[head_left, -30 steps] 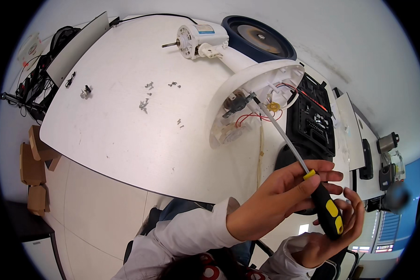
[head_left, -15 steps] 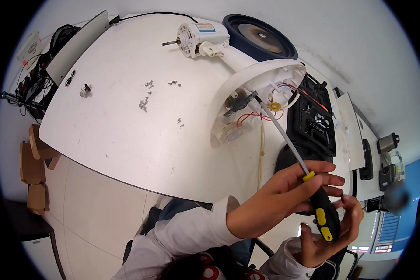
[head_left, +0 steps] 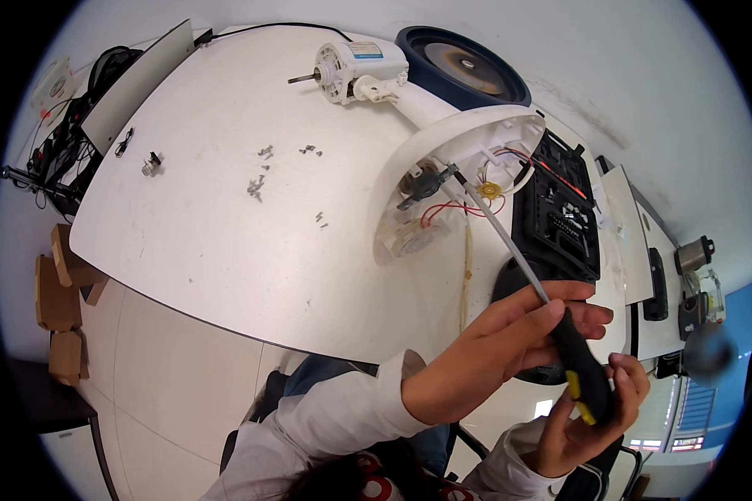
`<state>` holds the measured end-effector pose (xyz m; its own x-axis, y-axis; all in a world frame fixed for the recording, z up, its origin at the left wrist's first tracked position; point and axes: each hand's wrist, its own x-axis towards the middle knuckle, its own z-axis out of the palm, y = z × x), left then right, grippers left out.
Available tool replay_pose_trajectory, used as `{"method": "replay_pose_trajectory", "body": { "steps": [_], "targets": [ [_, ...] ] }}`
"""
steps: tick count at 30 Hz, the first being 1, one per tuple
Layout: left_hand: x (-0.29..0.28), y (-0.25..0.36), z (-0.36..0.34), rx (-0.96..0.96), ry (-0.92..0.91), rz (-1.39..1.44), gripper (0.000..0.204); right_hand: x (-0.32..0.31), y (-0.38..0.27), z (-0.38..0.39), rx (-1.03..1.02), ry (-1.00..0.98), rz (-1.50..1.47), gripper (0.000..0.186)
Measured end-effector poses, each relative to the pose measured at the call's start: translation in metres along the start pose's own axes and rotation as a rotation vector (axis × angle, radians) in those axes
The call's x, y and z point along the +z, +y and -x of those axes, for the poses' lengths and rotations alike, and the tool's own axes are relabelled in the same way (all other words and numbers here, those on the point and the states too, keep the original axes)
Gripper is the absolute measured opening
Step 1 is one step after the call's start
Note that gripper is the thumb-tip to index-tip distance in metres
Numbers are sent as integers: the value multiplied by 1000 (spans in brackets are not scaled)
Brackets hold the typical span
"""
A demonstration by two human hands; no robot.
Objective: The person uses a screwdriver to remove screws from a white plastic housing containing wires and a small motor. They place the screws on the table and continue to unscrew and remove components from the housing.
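slanting up and leftward, the screwdriver (head_left: 580,359) holds a diagonal, its slim metal shaft (head_left: 516,255) ending at a dark part (head_left: 424,185) inside the curved white plastic shell (head_left: 422,140); i see the left hand (head_left: 493,346) pinched around its neck, the right hand (head_left: 597,422) wrapped around the bulky black-and-yellow handle (head_left: 588,384)

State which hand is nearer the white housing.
Left. The left hand, below the white housing in the picture, is at the front of the screwdriver handle; the right hand is farther down and right, at its butt end.
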<state>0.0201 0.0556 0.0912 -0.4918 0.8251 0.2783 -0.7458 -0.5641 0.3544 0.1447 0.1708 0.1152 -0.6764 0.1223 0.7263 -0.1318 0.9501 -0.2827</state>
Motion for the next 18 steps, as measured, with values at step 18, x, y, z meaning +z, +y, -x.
{"method": "replay_pose_trajectory", "body": {
  "steps": [18],
  "targets": [
    [-31, 27, -10, 458, 399, 81, 48, 13, 3, 4, 103, 169, -160, 52]
  ]
}}
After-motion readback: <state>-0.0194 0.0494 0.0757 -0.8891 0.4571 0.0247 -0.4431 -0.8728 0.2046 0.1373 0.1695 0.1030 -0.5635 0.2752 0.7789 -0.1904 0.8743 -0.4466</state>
